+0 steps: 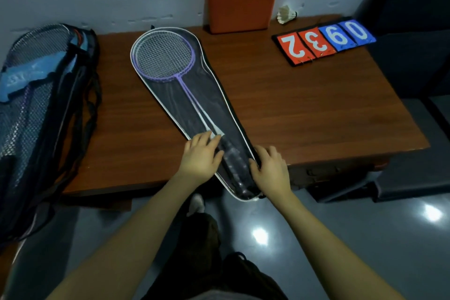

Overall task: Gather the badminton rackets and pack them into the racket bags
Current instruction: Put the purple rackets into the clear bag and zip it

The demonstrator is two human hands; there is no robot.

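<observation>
A see-through racket bag (216,95) with a white rim lies slantwise on the brown table (304,105), its narrow end hanging over the front edge. Inside it lie purple rackets (165,58), heads far, handles near. My left hand (202,156) rests flat on the bag's left side, over the handles. My right hand (270,170) grips the bag's right edge near its narrow end, thumb curled onto the rim. At the left, more racket bags (41,109) with rackets inside are piled over the table's end.
An orange padded block (239,5) leans on the wall at the table's back. A shuttlecock (286,14) and a flip scoreboard (323,41) sit at the back right. Dark seating (414,31) stands to the right. My leg and foot show below.
</observation>
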